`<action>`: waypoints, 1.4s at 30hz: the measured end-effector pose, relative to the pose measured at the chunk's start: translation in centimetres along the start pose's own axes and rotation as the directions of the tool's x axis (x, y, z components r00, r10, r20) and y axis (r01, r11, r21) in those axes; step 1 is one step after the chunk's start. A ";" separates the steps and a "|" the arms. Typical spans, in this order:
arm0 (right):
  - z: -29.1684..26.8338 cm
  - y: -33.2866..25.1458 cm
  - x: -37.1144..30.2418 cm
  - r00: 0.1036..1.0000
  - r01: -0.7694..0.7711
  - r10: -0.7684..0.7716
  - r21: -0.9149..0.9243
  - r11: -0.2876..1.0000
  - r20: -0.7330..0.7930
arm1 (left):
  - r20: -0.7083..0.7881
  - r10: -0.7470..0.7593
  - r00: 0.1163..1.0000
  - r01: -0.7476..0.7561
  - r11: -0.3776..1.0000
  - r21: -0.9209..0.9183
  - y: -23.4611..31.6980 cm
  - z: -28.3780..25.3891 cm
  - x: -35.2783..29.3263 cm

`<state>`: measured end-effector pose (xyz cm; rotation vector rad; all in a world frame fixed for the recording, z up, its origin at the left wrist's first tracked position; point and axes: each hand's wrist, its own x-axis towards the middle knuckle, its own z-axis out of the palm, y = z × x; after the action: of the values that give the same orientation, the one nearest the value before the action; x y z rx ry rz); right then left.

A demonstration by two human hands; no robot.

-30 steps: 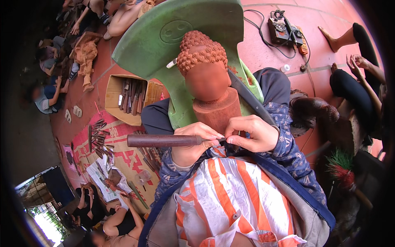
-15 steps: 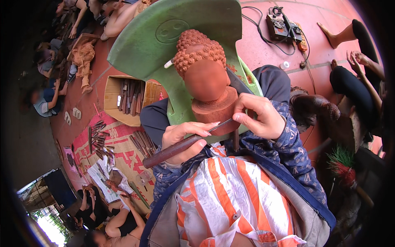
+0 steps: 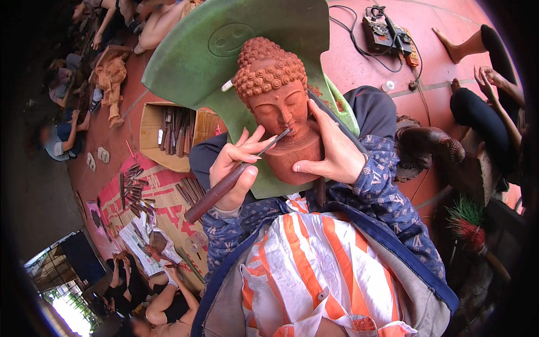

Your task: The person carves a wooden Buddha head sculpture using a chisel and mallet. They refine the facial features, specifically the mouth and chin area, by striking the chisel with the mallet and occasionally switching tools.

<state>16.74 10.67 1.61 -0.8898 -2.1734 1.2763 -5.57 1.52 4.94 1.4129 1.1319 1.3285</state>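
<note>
Head view showed a carved wooden head point(image 3: 275, 101) leaning back, face up, between dark-trousered legs point(image 3: 370, 115), its crown on the far side over a green plastic seat point(image 3: 182, 73). A dark-handled tool point(image 3: 222, 190) slanted from the near left up to the mouth; whether its tip touched the lips or hovered just off them could not be told. A slip looked the likeliest mishap: too hard a push, or the head rolling underneath, could have scored the lips or sent the tip rightward into the right hand point(image 3: 335, 149). That hand clasped neck and base in a wide grip, thumb well apart from the fingers. The left hand point(image 3: 224, 163) was closed round the handle, two fingertips raised near the chin.
</note>
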 end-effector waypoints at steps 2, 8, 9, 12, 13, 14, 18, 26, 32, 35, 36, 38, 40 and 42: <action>0.0 0.0 -0.1 1.000 0.002 -0.002 0.001 1.000 0.007 | 0.001 -0.010 1.000 0.010 1.000 -0.004 0.0 0.0 0.0; 0.3 0.3 0.0 0.998 -0.045 0.043 0.037 0.998 0.036 | -0.005 -0.028 1.000 0.028 1.000 0.010 0.1 -0.1 0.1; 0.4 0.4 0.1 0.999 -0.042 0.040 0.035 0.999 0.035 | -0.001 -0.034 0.999 0.034 0.999 0.016 0.2 -0.2 0.2; 0.6 0.5 0.2 0.999 -0.032 0.032 0.031 0.999 0.022 | -0.001 -0.042 0.999 0.042 0.999 0.030 0.5 -0.1 0.5; 0.7 0.5 0.2 0.999 -0.029 0.029 0.032 0.999 0.015 | -0.003 -0.045 0.999 0.045 0.998 0.033 0.6 -0.1 0.5; 0.8 0.5 0.2 1.000 -0.026 0.026 0.033 0.999 0.007 | -0.005 -0.045 0.999 0.045 0.999 0.030 0.5 -0.1 0.5; 0.8 0.3 0.2 1.000 -0.011 0.011 -0.005 1.000 0.000 | -0.032 -0.040 0.999 0.040 0.999 -0.017 -0.1 0.1 0.1; 0.3 -0.3 0.3 0.999 -0.029 0.031 -0.063 0.998 0.040 | -0.140 -0.053 0.989 0.047 0.998 -0.047 -0.8 2.4 -0.9; 0.2 0.1 0.2 1.000 0.007 -0.006 -0.078 0.997 0.014 | -0.029 -0.059 0.998 0.056 0.995 -0.081 -0.6 1.1 -0.9; 0.2 -0.1 0.3 0.999 -0.009 0.010 -0.049 0.999 0.031 | -0.054 -0.067 0.996 0.063 0.996 -0.058 0.1 1.0 -0.4; 0.2 -0.1 0.3 0.999 -0.009 0.011 -0.045 0.999 0.033 | -0.055 -0.069 0.996 0.067 0.997 -0.040 0.1 0.8 -0.5; 0.2 -0.1 0.2 0.999 -0.014 0.016 -0.040 0.999 0.035 | -0.048 -0.071 0.996 0.069 0.997 -0.039 0.0 0.6 -0.3; 0.2 0.1 0.2 1.000 0.005 -0.004 -0.052 0.999 0.020 | -0.044 -0.078 0.996 0.076 0.996 -0.044 0.0 0.5 -0.2; 0.3 0.2 0.2 1.000 0.011 -0.011 -0.055 0.998 0.016 | -0.043 -0.090 0.995 0.088 0.995 -0.056 0.1 0.4 -0.2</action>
<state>16.46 10.70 1.33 -0.8908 -2.2329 1.2275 -5.15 1.35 4.97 1.2843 1.1670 1.3240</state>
